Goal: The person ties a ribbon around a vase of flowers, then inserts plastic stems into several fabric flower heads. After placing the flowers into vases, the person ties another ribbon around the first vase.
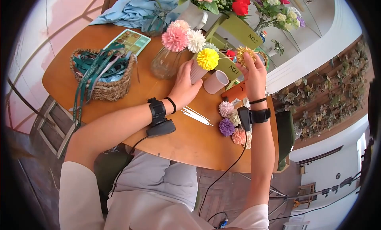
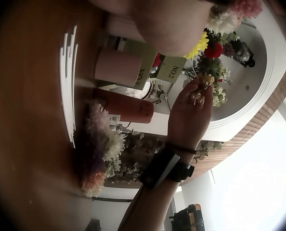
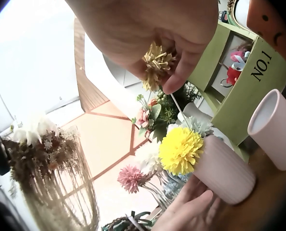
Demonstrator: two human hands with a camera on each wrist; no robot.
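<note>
My left hand (image 1: 183, 87) grips a ribbed pale pink vase (image 3: 226, 171), its fingers wrapped round the side. A yellow pom-pom flower (image 1: 208, 59) shows at the vase's mouth, with a pale grey-green bloom (image 3: 199, 126) behind it. Up and to the right, my right hand (image 1: 254, 73) pinches a golden flower (image 3: 157, 65) between thumb and fingers. From that flower a thin white stem (image 3: 179, 109) slants down toward the vase mouth; its far end is hidden behind the yellow flower. A smooth pink cup (image 1: 216, 82) stands right beside the vase.
White sticks (image 1: 197, 116) and several loose pom-pom flowers (image 1: 226, 127) lie on the wooden table (image 1: 166, 144). A wicker basket (image 1: 111, 93) of ribbons stands left, near a glass vase (image 1: 163, 64) under pink and white flowers. Green boxes (image 1: 244, 31) and an orange container (image 1: 235, 92) stand behind.
</note>
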